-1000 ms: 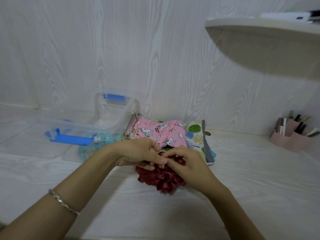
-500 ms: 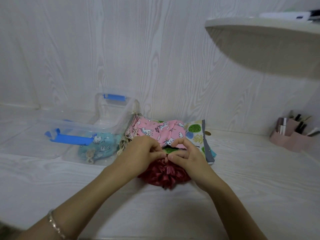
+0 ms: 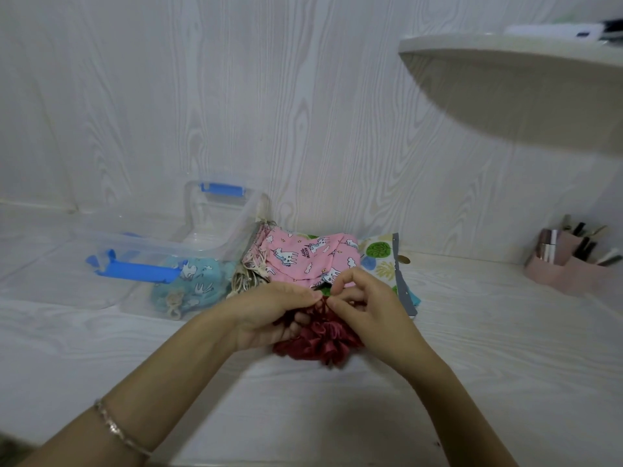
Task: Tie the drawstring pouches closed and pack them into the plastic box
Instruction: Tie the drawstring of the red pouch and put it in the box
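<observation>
Right between the pinching fingertips (image 3: 312, 295) sits the gathered neck of the dark red satin pouch (image 3: 317, 343). The left hand (image 3: 269, 311) and right hand (image 3: 367, 305) each nip it tight, thumbs nearly touching. Its ruffled body bunches under the palms on the table (image 3: 472, 332). Just behind lies a pink unicorn pouch (image 3: 303, 257), and off to the left the plastic box (image 3: 209, 237) holds a teal pouch (image 3: 195, 281).

Left hand (image 3: 266, 315) grips maroon pouch (image 3: 317, 345); right hand (image 3: 367, 308), fingers (image 3: 342, 279) curled, pinches its top.
</observation>
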The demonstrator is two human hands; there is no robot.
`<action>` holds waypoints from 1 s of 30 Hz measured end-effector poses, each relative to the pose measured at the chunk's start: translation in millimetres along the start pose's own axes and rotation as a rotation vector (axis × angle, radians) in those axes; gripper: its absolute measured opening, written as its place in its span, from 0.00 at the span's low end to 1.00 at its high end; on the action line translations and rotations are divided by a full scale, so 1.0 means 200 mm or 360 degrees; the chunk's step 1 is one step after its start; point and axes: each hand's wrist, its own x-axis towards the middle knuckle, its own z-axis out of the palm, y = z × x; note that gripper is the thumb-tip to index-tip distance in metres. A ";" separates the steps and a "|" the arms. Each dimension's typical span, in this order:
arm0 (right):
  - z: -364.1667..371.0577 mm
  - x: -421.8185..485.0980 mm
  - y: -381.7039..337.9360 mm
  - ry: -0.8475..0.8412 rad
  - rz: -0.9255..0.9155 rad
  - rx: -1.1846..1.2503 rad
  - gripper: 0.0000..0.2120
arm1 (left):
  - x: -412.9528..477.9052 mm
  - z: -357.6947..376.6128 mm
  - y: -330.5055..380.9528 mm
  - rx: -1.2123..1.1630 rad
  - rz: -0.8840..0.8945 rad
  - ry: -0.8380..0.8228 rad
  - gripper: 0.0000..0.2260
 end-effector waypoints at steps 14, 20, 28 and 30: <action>0.03 -0.01 0.03 0.0314 -0.0217 -0.0349 0.06 | 0.05 0.01 -0.01 -0.0236 -0.0098 0.0087 0.07; -0.01 0.01 0.03 0.0085 -0.0213 -0.0390 0.01 | 0.05 0.01 -0.02 -0.0155 -0.0112 0.0076 0.08; -0.11 0.00 0.10 0.0027 -0.0075 -0.0093 0.06 | 0.01 -0.04 0.00 0.0465 0.0189 0.0308 0.11; -0.18 0.00 0.14 0.0045 -0.0001 0.0027 0.05 | 0.00 -0.08 0.00 0.0619 0.0265 0.0397 0.13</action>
